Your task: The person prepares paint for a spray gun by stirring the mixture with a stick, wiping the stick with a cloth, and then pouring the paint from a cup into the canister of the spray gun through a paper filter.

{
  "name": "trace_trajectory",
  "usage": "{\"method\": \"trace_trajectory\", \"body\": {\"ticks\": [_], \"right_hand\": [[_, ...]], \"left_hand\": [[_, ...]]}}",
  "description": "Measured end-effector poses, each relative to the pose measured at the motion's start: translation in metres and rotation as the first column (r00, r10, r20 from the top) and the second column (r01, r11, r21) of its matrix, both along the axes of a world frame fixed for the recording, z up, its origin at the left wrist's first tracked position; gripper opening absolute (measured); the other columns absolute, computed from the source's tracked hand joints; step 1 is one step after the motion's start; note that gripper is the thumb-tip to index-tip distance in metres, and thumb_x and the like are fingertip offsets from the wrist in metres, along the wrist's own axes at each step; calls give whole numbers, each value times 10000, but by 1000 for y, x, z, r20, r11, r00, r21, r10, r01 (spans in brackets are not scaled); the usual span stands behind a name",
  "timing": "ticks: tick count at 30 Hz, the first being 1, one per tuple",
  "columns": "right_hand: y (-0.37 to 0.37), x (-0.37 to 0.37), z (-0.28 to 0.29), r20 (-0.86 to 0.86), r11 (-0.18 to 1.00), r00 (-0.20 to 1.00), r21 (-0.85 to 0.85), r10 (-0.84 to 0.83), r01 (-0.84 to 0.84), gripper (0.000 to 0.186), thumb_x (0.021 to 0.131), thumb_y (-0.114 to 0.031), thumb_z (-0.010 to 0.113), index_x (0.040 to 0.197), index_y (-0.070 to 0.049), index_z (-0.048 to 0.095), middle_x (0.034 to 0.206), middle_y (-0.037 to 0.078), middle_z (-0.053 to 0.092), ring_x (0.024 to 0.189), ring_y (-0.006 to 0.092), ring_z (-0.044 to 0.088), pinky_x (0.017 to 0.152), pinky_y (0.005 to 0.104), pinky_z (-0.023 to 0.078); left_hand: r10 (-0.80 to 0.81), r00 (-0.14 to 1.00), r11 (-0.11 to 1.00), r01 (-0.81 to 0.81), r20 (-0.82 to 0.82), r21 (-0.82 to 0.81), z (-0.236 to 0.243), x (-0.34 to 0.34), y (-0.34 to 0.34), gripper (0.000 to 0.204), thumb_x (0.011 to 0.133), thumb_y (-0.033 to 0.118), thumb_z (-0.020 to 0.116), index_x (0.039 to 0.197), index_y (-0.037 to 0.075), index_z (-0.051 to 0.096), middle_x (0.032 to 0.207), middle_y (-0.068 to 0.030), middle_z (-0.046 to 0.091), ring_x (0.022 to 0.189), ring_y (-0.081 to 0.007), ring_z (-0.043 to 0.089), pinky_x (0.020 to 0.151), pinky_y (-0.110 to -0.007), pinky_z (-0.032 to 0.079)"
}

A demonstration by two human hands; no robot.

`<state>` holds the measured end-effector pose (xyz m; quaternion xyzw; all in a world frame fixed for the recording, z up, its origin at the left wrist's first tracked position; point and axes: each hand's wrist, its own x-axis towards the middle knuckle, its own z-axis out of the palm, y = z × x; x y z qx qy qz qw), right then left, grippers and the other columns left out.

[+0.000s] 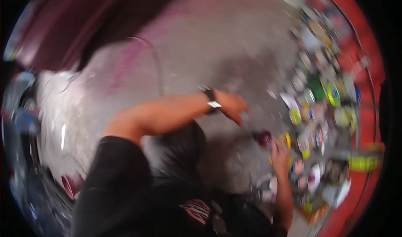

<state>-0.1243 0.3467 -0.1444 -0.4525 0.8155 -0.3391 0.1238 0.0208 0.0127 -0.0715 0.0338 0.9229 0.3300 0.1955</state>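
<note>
My left hand (230, 107), with a dark wristband, reaches across the middle of the view, its fingers loosely spread and blurred, holding nothing visible. Below and to the right of it, my right hand (279, 153) grips a small object with a dark red, rounded top (264, 139); blur hides exactly what it is. A yellow object (286, 139) lies just beside and behind that hand. Below my arms my dark clothing and legs cover part of the concrete floor (197, 40).
Cans, jars and bottles (318, 90) crowd along a red surface (368, 124) on the right. A maroon body panel (54, 23) fills the upper left, with a thin hose (155, 61) on the floor. A reddish container (71, 184) sits at the lower left.
</note>
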Motion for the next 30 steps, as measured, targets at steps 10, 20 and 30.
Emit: {"method": "trace_trajectory", "body": {"ticks": [10, 20, 30], "right_hand": [[-2, 2, 10, -81, 997, 997, -81, -1, -6, 141, 922, -70, 634, 1014, 7, 708, 928, 188, 687, 868, 382, 661, 784, 416, 523], [2, 4, 3, 43, 999, 999, -46, -14, 16, 172, 945, -88, 624, 1052, 19, 707, 1007, 174, 706, 897, 317, 684, 797, 367, 528], [0, 3, 6, 17, 996, 998, -53, -68, 68, 195, 955, -99, 616, 1079, 20, 707, 1030, 175, 718, 919, 285, 700, 803, 362, 534]], "left_hand": [[29, 974, 998, -42, 223, 53, 35, -6, 4, 670, 903, 427, 714, 1382, 0, 522, 1021, -202, 681, 915, -301, 695, 806, -392, 547], [57, 980, 998, -56, 190, -9, 36, -2, 7, 660, 876, 429, 714, 1345, -9, 556, 978, -203, 707, 929, -357, 688, 822, -424, 540], [68, 980, 997, -71, 186, 12, 34, -2, 5, 661, 881, 428, 710, 1350, -11, 549, 978, -196, 702, 910, -343, 686, 805, -416, 539]]}}
